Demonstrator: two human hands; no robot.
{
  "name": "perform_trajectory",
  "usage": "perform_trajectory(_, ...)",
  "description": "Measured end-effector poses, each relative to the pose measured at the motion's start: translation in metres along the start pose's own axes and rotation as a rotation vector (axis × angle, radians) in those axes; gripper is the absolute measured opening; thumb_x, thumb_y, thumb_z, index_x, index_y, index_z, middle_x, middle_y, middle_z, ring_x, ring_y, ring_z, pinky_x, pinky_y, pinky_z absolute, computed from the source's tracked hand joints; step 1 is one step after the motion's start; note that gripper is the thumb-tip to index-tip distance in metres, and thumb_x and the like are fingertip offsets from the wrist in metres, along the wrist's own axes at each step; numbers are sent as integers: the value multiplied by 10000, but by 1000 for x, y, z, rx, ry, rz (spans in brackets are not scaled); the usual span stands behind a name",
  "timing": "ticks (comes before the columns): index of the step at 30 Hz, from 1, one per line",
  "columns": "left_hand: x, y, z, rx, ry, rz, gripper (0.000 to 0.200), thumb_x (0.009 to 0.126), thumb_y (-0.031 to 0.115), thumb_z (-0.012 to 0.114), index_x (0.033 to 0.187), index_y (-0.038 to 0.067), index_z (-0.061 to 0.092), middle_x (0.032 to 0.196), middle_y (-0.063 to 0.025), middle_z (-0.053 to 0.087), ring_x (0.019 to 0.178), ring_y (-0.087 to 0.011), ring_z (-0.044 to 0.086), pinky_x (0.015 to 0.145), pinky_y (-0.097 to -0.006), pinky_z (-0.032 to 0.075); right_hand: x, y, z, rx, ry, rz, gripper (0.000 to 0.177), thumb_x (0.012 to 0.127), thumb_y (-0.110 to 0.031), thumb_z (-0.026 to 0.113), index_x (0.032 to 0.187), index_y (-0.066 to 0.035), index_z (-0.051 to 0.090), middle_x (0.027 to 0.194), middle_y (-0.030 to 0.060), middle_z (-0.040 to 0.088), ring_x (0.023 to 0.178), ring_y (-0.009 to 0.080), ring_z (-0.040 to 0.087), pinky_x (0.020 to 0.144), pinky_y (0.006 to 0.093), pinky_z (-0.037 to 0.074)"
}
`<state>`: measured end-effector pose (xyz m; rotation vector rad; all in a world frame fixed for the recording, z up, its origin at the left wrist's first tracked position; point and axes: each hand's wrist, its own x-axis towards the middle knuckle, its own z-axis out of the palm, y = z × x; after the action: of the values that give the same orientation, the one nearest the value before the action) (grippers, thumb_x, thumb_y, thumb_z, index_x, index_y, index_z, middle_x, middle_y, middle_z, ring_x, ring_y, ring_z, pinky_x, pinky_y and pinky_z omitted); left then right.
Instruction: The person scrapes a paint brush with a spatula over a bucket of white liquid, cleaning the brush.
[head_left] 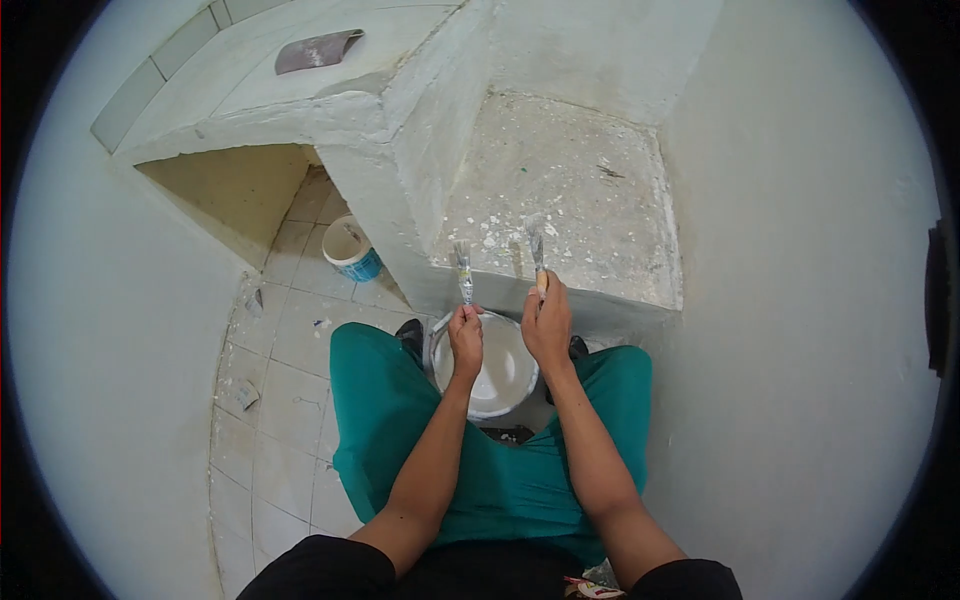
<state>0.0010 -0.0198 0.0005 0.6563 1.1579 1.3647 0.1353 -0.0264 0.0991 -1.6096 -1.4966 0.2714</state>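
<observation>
My left hand point(466, 338) is closed around the handle of a paintbrush point(464, 275), its bristles pointing up and away from me. In my right hand point(547, 322) is a second paintbrush point(537, 243) with a wooden handle, also held bristles forward. Both brush heads look whitish with paint and overlap the speckled concrete ledge point(560, 180) in this view. Below my hands, between my knees, stands a white bucket point(441, 378) with pale liquid in it. My hands are apart, one on each side over the bucket's far rim.
A small white and blue tub point(360, 266) stands on the tiled floor point(275, 400) by the opening under a white counter point(360, 117). A curved greyish piece point(318, 52) lies on that counter. Debris point(248, 395) is scattered at left. A wall point(790, 300) rises close on my right.
</observation>
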Motion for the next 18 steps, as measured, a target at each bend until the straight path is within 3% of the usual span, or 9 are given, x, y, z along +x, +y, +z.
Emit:
perform_trajectory(5,-5,12,-20,-40,-30,-19,271,1003,279,429,867,83,558,574,66,360,452,-28,314,394,-196,233,-4,-17,29,2,-127,-23,378,953,-122,463,1301,11,406,1057,247,497,908,442,559,734,480,464)
perform_trajectory(8,-6,19,-31,-89,-43,-54,288,1000,296,424,849,92,562,568,68,362,451,-28,317,389,-199,230,-11,-20,48,-57,-98,-93,387,944,-108,460,1306,9,385,1067,254,492,863,458,583,702,509,483)
perform_trajectory(14,-9,34,-43,-6,-28,-60,304,996,303,426,830,89,565,572,70,367,466,-27,320,405,-199,237,-34,1,78,-238,-351,93,330,928,-72,475,1241,-2,399,1051,257,477,860,468,576,713,528,475)
perform_trajectory(18,-7,30,-48,15,-50,-33,305,995,301,432,836,79,569,579,70,369,482,-29,320,423,-200,243,-25,-23,68,-142,-222,103,318,929,-71,475,1232,0,411,1042,260,480,876,472,563,722,522,466)
